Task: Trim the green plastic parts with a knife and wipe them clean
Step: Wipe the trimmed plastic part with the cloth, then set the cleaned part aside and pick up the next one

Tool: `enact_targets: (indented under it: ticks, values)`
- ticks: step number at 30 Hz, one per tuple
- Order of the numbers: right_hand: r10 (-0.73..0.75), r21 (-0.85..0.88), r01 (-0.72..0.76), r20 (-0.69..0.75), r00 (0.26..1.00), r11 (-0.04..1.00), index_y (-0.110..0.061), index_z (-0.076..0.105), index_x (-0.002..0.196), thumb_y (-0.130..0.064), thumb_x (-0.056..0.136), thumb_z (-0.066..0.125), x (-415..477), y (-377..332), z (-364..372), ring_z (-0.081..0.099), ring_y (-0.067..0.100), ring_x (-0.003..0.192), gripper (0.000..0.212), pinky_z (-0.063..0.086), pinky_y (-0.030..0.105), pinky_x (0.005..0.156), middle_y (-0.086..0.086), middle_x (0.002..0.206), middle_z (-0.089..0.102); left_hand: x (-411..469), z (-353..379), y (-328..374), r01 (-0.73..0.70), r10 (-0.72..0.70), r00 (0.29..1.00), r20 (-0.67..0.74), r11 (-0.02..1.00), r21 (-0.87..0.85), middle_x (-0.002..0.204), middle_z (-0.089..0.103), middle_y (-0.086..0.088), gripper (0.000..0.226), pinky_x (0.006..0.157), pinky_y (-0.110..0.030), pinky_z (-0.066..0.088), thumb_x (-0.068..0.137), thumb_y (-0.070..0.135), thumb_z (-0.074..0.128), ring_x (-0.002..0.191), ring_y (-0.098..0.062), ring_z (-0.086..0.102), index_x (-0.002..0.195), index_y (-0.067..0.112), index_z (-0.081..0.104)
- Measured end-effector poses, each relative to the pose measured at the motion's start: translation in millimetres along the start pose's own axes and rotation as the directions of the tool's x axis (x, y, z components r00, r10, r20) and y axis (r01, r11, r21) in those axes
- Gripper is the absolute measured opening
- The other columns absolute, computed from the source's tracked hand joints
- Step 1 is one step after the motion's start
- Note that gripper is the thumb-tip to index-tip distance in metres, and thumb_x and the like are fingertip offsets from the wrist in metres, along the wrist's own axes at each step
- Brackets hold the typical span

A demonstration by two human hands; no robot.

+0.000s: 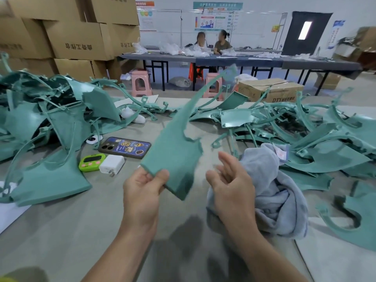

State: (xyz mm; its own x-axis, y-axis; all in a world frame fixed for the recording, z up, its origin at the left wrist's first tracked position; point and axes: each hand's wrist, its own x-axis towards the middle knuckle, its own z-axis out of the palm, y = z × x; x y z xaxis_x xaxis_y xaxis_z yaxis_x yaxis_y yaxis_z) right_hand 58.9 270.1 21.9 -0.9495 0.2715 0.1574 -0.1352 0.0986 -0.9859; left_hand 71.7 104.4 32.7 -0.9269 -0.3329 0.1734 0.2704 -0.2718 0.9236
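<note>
The left hand pinches a green plastic part by its lower corner, thumb on the near face and fingers curled behind. The part is held above the worktop, its wide flat end at the hand and its long narrow arm curving up and away. Just right of the part, the right hand is loosely spread and holds nothing; it is blurred, and whether it touches the grey cloth behind it cannot be told. That cloth lies crumpled on the worktop to the right of the part. Left of the part lie a phone in a cartoon case, a green timer and a white charger, close together. Farther left of the part is a heap of green parts, and to its right, beyond the cloth, a second heap. Behind the part stand pink stools, a cardboard box, stacked cartons, and a long table where two people sit.
</note>
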Motion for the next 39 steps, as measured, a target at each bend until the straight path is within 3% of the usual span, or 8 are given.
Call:
enact_targets:
  ticks: [3, 6, 10, 13, 15, 20, 30, 39]
  values:
    - [0.165, 0.428, -0.337, 0.39, 0.906, 0.839, -0.015, 0.069, 0.127, -0.033, 0.091, 0.072, -8, -19, 8, 0.074, 0.021, 0.105, 0.041, 0.061, 0.033, 0.082, 0.008, 0.117, 0.076, -4, -7, 3, -0.537, 0.49, 0.842, 0.223, 0.728, 0.426, 0.126, 0.071, 0.009, 0.046, 0.109, -0.026, 0.043, 0.09, -0.003, 0.055, 0.124, -0.008, 0.061, 0.115, 0.03, 0.076]
    - [0.213, 0.532, -0.507, 0.518, 0.829, 0.679, -0.005, 0.066, 0.129, -0.032, 0.089, 0.07, -10, -21, 9, 0.07, 0.03, 0.112, 0.048, 0.06, 0.043, 0.089, 0.016, 0.124, 0.072, -8, -4, -9, -0.748, 0.507, 0.659, 0.556, 0.36, 0.558, 0.138, 0.06, 0.007, 0.059, 0.121, -0.036, 0.028, 0.083, -0.011, 0.048, 0.14, -0.01, 0.044, 0.124, 0.026, 0.07]
    - [0.291, 0.517, -0.447, 0.358, 0.887, 0.73, 0.007, 0.069, 0.113, 0.008, 0.092, 0.059, -2, -14, 2, 0.073, 0.035, 0.099, 0.023, 0.059, 0.042, 0.085, 0.02, 0.109, 0.076, -15, 1, -14, -0.562, 0.38, 0.826, 0.416, 0.506, 0.655, 0.147, 0.053, 0.012, 0.075, 0.119, -0.023, 0.029, 0.069, -0.017, 0.059, 0.143, 0.0, 0.037, 0.129, 0.027, 0.07]
    - [0.246, 0.39, -0.399, 0.386, 0.889, 0.83, 0.006, 0.069, 0.111, 0.01, 0.09, 0.062, -4, -15, -4, 0.072, 0.027, 0.068, 0.023, 0.055, 0.029, 0.054, 0.014, 0.09, 0.077, -11, -6, -4, -0.307, 0.233, 0.952, 0.199, 0.736, 0.603, 0.148, 0.047, 0.029, 0.071, 0.105, -0.008, 0.035, 0.076, 0.023, 0.066, 0.135, 0.012, 0.041, 0.142, 0.045, 0.051]
    - [0.163, 0.304, -0.316, 0.438, 0.884, 0.899, 0.0, 0.07, 0.111, 0.014, 0.087, 0.062, -3, -17, -10, 0.076, 0.028, 0.085, 0.029, 0.06, 0.029, 0.065, 0.013, 0.1, 0.078, -6, -9, -4, -0.195, 0.126, 0.979, 0.162, 0.818, 0.541, 0.126, 0.063, 0.032, 0.052, 0.089, -0.014, 0.049, 0.081, 0.039, 0.065, 0.113, 0.009, 0.06, 0.131, 0.051, 0.056]
    - [0.088, 0.086, -0.136, 0.414, 0.906, 0.987, -0.009, 0.074, 0.106, 0.006, 0.089, 0.068, -10, -39, -27, 0.076, 0.026, 0.096, 0.023, 0.062, 0.037, 0.082, 0.007, 0.101, 0.079, -6, -6, -4, -0.242, 0.21, 0.97, 0.12, 0.865, 0.439, 0.063, 0.054, 0.018, 0.033, 0.057, -0.025, 0.038, 0.098, 0.035, 0.055, 0.062, -0.003, 0.049, 0.067, 0.026, 0.064]
    - [-0.166, 0.111, 0.15, 0.155, 0.974, 0.983, -0.027, 0.077, 0.104, -0.023, 0.089, 0.06, -87, -103, -121, 0.075, 0.022, 0.098, 0.023, 0.062, 0.043, 0.082, -0.001, 0.104, 0.079, -93, 66, 44, -0.448, 0.408, 0.892, 0.196, 0.853, 0.268, 0.059, 0.033, 0.016, 0.039, 0.05, -0.013, 0.023, 0.101, 0.023, 0.046, 0.056, 0.002, 0.029, 0.064, 0.026, 0.037]
    - [0.089, 0.304, 0.026, -0.361, 0.928, 0.952, -0.022, 0.081, 0.096, -0.017, 0.08, 0.067, -241, -71, -262, 0.077, 0.024, 0.083, 0.022, 0.06, 0.032, 0.065, 0.011, 0.097, 0.079, -270, 130, 22, -0.228, 0.175, 0.821, 0.543, 0.973, 0.032, 0.058, 0.043, 0.015, 0.026, 0.049, -0.017, 0.03, 0.093, 0.03, 0.055, 0.055, 0.0, 0.035, 0.07, 0.019, 0.054]
